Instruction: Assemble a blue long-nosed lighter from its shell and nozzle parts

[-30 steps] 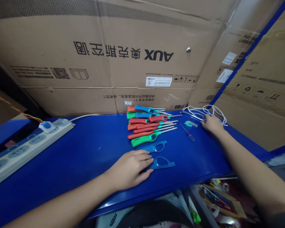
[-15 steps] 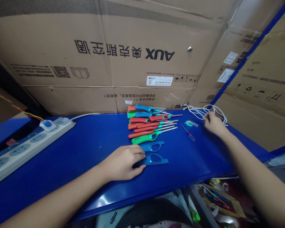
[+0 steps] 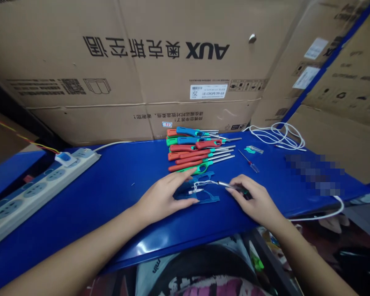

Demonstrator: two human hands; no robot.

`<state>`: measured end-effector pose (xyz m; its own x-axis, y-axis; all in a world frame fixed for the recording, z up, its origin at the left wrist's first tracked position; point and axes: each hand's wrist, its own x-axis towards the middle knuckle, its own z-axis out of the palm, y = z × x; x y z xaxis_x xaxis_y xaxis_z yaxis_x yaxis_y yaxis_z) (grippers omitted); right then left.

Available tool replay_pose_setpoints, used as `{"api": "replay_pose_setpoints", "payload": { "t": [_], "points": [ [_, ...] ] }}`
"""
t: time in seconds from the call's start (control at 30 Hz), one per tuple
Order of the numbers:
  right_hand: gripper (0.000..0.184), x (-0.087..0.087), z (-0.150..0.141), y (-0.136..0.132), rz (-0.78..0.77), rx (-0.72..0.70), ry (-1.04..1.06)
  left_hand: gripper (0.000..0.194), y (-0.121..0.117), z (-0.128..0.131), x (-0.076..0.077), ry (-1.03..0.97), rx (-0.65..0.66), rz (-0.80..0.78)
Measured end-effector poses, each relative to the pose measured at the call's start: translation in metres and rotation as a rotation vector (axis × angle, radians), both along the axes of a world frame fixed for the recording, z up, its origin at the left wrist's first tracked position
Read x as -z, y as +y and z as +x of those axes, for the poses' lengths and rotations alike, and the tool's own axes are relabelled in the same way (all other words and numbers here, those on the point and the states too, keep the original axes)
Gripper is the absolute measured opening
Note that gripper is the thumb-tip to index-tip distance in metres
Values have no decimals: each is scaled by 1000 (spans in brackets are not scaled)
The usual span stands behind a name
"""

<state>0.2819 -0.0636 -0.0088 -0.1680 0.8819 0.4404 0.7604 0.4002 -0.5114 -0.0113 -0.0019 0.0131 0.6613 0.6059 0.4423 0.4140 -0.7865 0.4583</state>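
Observation:
My left hand (image 3: 163,196) rests on the blue bench (image 3: 111,193), fingers spread, pressing the left end of a blue plastic handle shell (image 3: 200,196). My right hand (image 3: 253,201) is closed on a thin metal tube with white wires (image 3: 208,185) and lays it across the shell. Just behind lies a stack of several finished long-nosed lighters (image 3: 197,152) with red, green and blue handles.
A small red screwdriver (image 3: 249,161) and a small green part (image 3: 253,149) lie right of the stack. A coil of white wires (image 3: 277,137) sits at the back right. A white power strip (image 3: 33,189) lies at left. Cardboard boxes (image 3: 154,61) wall the back.
My right hand left the white wire coil and came back to the shell carrying a wired metal tube. My left hand slid the shell slightly left and opened its fingers. The camera tilted down.

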Motion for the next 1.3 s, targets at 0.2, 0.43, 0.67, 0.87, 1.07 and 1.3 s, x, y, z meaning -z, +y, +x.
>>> {"api": "replay_pose_setpoints", "payload": {
  "t": [0.2, 0.43, 0.67, 0.87, 1.07, 1.3],
  "points": [
    [11, -4, -6, 12, -39, -91, -42, 39, -4, 4, 5, -69, 69, 31],
    [19, -6, -5, 9, 18, -175, -56, 22, -5, 9, 2, -217, -28, 4],
    [15, -6, 8, -3, -61, -249, -59, 15, -4, 13, 2, -248, -36, -170],
    [10, -5, 13, -4, -72, -261, -77, 18, -1, 10, 2, -51, 28, -117],
    [12, -3, 13, -2, -48, -241, -87, 25, -3, 10, 3, 101, 41, -80],
    [19, -6, 12, -2, -68, -199, -242, 27, -4, 9, 4, 191, 43, -56]
  ]
}}
